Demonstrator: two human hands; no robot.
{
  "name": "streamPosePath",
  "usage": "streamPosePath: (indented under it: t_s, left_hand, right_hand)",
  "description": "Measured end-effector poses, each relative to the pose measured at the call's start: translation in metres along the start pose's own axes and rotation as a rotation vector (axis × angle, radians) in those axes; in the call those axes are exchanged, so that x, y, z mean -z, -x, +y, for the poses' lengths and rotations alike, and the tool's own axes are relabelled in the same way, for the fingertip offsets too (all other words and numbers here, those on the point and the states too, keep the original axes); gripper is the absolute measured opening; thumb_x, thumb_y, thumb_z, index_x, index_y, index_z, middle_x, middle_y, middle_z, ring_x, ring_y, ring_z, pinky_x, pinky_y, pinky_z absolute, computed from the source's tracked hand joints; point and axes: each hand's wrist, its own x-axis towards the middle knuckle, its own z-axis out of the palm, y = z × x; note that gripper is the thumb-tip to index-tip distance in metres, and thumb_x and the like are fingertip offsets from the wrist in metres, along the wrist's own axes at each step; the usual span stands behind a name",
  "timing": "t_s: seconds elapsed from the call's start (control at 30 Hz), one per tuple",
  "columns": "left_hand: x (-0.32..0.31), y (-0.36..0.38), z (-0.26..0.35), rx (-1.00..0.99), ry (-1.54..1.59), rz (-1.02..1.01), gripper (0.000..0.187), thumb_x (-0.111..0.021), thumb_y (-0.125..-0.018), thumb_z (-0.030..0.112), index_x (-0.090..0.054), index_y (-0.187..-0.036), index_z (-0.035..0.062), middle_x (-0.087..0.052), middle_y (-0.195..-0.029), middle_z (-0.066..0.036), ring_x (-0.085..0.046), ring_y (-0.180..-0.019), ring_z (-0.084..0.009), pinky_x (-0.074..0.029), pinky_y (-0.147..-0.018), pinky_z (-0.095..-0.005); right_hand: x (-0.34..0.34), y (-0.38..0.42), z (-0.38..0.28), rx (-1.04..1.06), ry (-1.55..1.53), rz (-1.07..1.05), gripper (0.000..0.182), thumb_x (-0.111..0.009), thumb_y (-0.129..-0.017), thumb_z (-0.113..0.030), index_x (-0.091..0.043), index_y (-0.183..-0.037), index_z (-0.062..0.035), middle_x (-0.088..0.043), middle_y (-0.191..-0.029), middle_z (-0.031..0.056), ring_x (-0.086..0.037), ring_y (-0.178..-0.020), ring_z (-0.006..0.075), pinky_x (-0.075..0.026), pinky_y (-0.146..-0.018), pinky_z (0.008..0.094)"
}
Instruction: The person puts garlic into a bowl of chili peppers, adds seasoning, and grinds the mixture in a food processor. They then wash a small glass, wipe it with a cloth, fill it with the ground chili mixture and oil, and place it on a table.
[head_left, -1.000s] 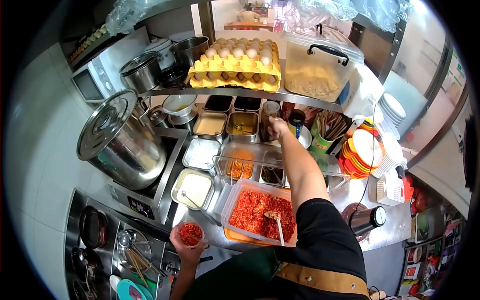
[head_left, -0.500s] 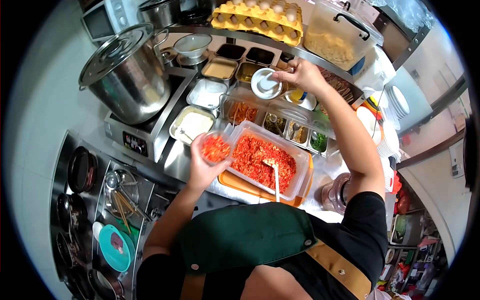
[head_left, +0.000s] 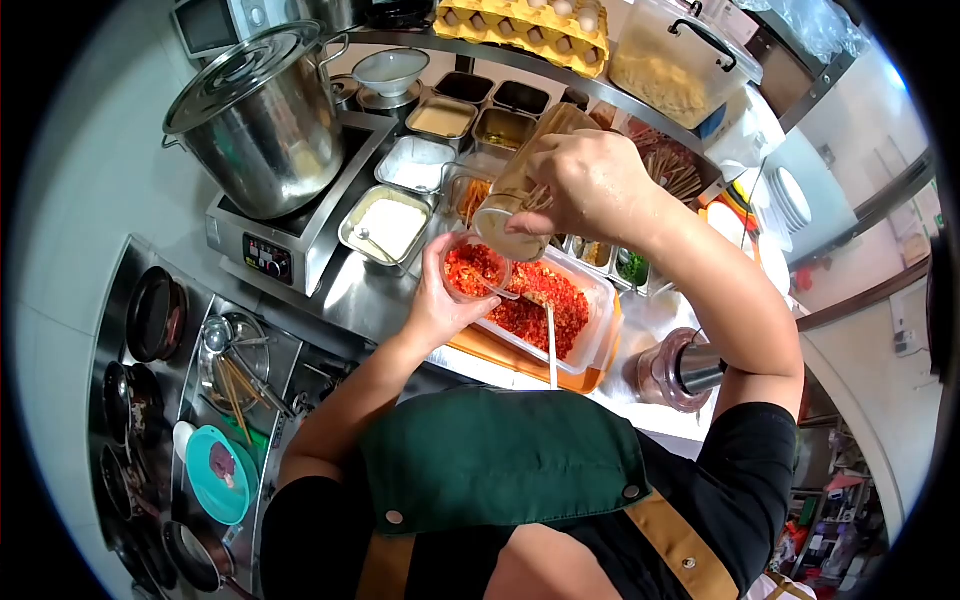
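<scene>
My left hand (head_left: 440,305) holds a small clear cup of chopped red chili (head_left: 475,270) above the near left part of a large clear tub. That tub (head_left: 607,300) contains more chopped red chili, with a white-handled spoon (head_left: 552,345) standing in it, and rests on an orange tray (head_left: 590,383). Wrapped round a clear brownish container, my right hand (head_left: 590,185) keeps it tilted, its mouth toward the cup. Some pale liquid shows inside this container (head_left: 510,215). Whether anything flows out cannot be made out.
A large lidded steel pot (head_left: 260,125) stands on an induction cooker (head_left: 265,258) at the left. Metal trays of ingredients, including one of white paste (head_left: 385,225), line the counter's back. A clear jar (head_left: 665,370) stands right of the tub. Yellow egg trays (head_left: 520,35) sit on the shelf.
My right hand has come nearer and now holds the tilted container, where a white lid or cup showed before. My left hand has moved the chili cup right, over the tub.
</scene>
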Motion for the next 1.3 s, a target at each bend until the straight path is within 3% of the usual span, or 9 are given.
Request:
streamPosePath:
  t_s: [0.23, 0.63, 0.8, 0.9, 0.97, 1.0, 1.03, 1.1, 1.3]
  left_hand:
    - [0.000, 0.004, 0.006, 0.030, 0.041, -0.001, 0.084, -0.074, -0.060, 0.009, -0.020, -0.123, 0.0010, -0.038, -0.119, -0.017, -0.041, -0.110, -0.0242, -0.034, -0.094, -0.0344]
    - [0.002, 0.000, 0.002, 0.022, 0.148, -0.028, 0.081, -0.075, -0.060, 0.012, -0.023, -0.121, 0.0003, -0.041, -0.115, -0.015, -0.044, -0.106, -0.0220, -0.036, -0.091, -0.0323]
    - [0.000, -0.003, -0.005, -0.043, 0.032, 0.018, 0.083, -0.076, -0.060, 0.013, -0.021, -0.121, 0.0005, -0.042, -0.113, -0.015, -0.045, -0.105, -0.0220, -0.037, -0.091, -0.0326]
    - [-0.002, -0.007, -0.010, -0.046, 0.033, 0.039, 0.083, -0.076, -0.060, 0.012, -0.020, -0.121, 0.0015, -0.041, -0.113, -0.016, -0.045, -0.105, -0.0226, -0.037, -0.090, -0.0329]
    - [-0.004, -0.014, -0.011, -0.059, 0.049, 0.062, 0.083, -0.076, -0.060, 0.011, -0.020, -0.121, 0.0021, -0.041, -0.113, -0.016, -0.045, -0.105, -0.0228, -0.037, -0.090, -0.0331]
    - [-0.005, -0.018, -0.011, -0.074, 0.065, 0.089, 0.083, -0.075, -0.060, 0.010, -0.021, -0.121, 0.0028, -0.041, -0.113, -0.016, -0.045, -0.105, -0.0231, -0.038, -0.090, -0.0334]
    - [-0.005, -0.021, -0.011, -0.075, 0.064, 0.086, 0.083, -0.075, -0.060, 0.010, -0.021, -0.121, 0.0028, -0.041, -0.113, -0.016, -0.045, -0.105, -0.0231, -0.038, -0.090, -0.0334]
    - [-0.004, -0.029, -0.008, -0.085, 0.093, 0.108, 0.081, -0.075, -0.060, 0.009, -0.020, -0.120, 0.0017, -0.039, -0.115, -0.016, -0.043, -0.107, -0.0221, -0.037, -0.092, -0.0335]
    - [-0.005, -0.056, -0.016, -0.183, -0.021, 0.139, 0.083, -0.075, -0.059, 0.006, -0.019, -0.121, 0.0023, -0.038, -0.116, -0.015, -0.043, -0.107, -0.0234, -0.036, -0.093, -0.0349]
  right_hand:
    - [0.011, 0.002, -0.013, 0.119, -0.008, 0.089, 0.035, -0.069, -0.057, -0.040, -0.060, -0.068, -0.0088, -0.053, -0.068, 0.0033, -0.055, -0.065, 0.0218, -0.046, -0.057, 0.0326]
    - [0.018, -0.002, -0.012, 0.138, -0.007, 0.238, 0.036, -0.068, -0.058, -0.041, -0.062, -0.073, -0.0096, -0.050, -0.068, 0.0031, -0.055, -0.065, 0.0213, -0.047, -0.055, 0.0329]
    - [0.012, -0.001, -0.004, 0.084, 0.013, 0.157, 0.039, -0.068, -0.057, -0.044, -0.064, -0.078, -0.0110, -0.053, -0.072, 0.0025, -0.056, -0.066, 0.0224, -0.047, -0.056, 0.0326]
    - [0.006, -0.003, 0.005, 0.036, -0.024, 0.180, 0.044, -0.067, -0.057, -0.050, -0.062, -0.069, -0.0086, -0.055, -0.064, 0.0043, -0.056, -0.058, 0.0247, -0.046, -0.052, 0.0333]
    - [0.009, -0.007, 0.012, -0.208, -0.101, -0.047, 0.052, -0.065, -0.058, -0.057, -0.057, -0.061, -0.0056, -0.053, -0.052, 0.0077, -0.055, -0.049, 0.0260, -0.046, -0.048, 0.0343]
    - [0.000, -0.006, 0.019, -0.270, -0.254, 0.033, 0.058, -0.064, -0.059, -0.060, -0.051, -0.056, -0.0034, -0.048, -0.044, 0.0072, -0.053, -0.044, 0.0213, -0.044, -0.046, 0.0329]
    - [-0.005, -0.006, 0.027, -0.273, -0.255, 0.035, 0.058, -0.064, -0.059, -0.060, -0.051, -0.056, -0.0034, -0.048, -0.044, 0.0072, -0.053, -0.044, 0.0213, -0.044, -0.046, 0.0329]
    - [-0.013, -0.008, 0.043, -0.469, -0.550, -0.092, 0.065, -0.059, -0.058, -0.066, -0.059, -0.063, -0.0016, -0.052, -0.050, 0.0096, -0.055, -0.051, 0.0208, -0.044, -0.051, 0.0319]
    - [-0.058, -0.002, 0.085, -0.622, -0.867, -0.003, 0.055, -0.063, -0.067, -0.054, -0.060, -0.066, 0.0012, -0.054, -0.057, 0.0076, -0.053, -0.058, 0.0137, -0.043, -0.056, 0.0292]
